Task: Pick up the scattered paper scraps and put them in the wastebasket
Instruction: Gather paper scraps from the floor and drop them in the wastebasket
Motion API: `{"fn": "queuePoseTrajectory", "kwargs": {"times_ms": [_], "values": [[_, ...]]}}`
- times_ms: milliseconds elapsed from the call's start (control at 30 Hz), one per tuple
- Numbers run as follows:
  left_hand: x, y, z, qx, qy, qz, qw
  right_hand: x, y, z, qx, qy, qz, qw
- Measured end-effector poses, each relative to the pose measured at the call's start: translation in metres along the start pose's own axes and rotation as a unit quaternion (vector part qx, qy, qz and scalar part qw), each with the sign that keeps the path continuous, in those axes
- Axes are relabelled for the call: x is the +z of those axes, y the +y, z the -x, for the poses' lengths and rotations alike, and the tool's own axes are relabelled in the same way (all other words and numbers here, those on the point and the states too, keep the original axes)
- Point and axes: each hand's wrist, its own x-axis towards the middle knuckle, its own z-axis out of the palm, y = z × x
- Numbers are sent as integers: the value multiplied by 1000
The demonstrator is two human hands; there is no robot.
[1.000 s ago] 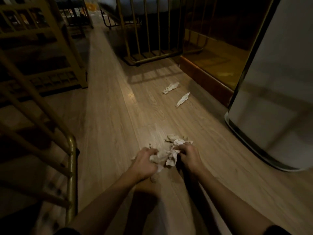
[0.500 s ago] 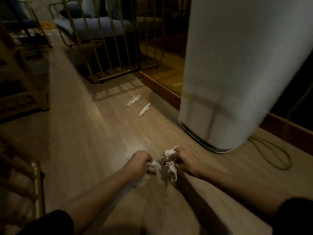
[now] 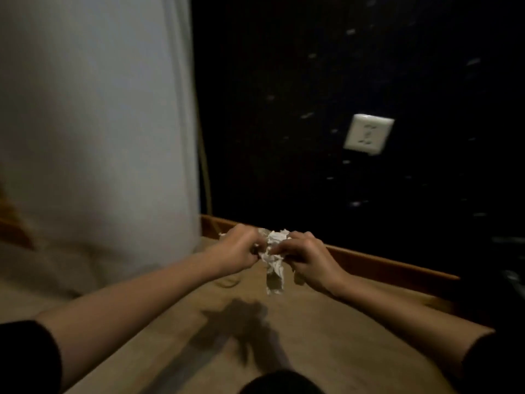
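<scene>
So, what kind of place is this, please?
Probably a room in a home or similar indoor space, dimly lit. There is a wood floor with a wooden skirting, a wall socket on a dark wall, and a tall white appliance standing on the floor.

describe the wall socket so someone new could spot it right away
Start at the tall white appliance on the left, then look right across the dark wall. The wall socket is the only pale square plate there, tilted, above the right hand.
</scene>
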Motion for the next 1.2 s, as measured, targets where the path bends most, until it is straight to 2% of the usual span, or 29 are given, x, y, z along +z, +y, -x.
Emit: {"fn": "queuePoseTrajectory", "kwargs": {"times_ms": [167,267,400,533,633,700,733,833,967,1033,1133,1200], "values": [[20,137,-119,110,24,48,993,-115,76,77,151,144,80,975],[37,221,-173,167,11,105,980,-172,123,130,255,229,119,932],[67,323,-221,220,-10,183,958,-230,167,194,347,320,135,871],[104,384,-251,272,-88,105,952,-254,211,240,441,339,110,824],[121,394,-249,292,-106,20,950,-243,227,262,518,258,92,810],[122,382,-240,285,-96,29,953,-224,225,263,535,213,153,803],[119,370,-233,280,-89,43,955,-212,218,258,517,208,192,808],[103,313,-202,283,-80,41,955,-167,184,224,400,197,227,866],[72,193,-138,247,-111,-18,962,-104,129,144,285,114,161,938],[59,119,-101,199,-155,-60,966,-72,95,98,235,61,119,963],[23,16,-29,130,-232,-106,958,-18,33,37,145,-70,69,985],[-6,-45,22,90,-295,-103,946,23,-7,2,76,-162,44,983]]}}
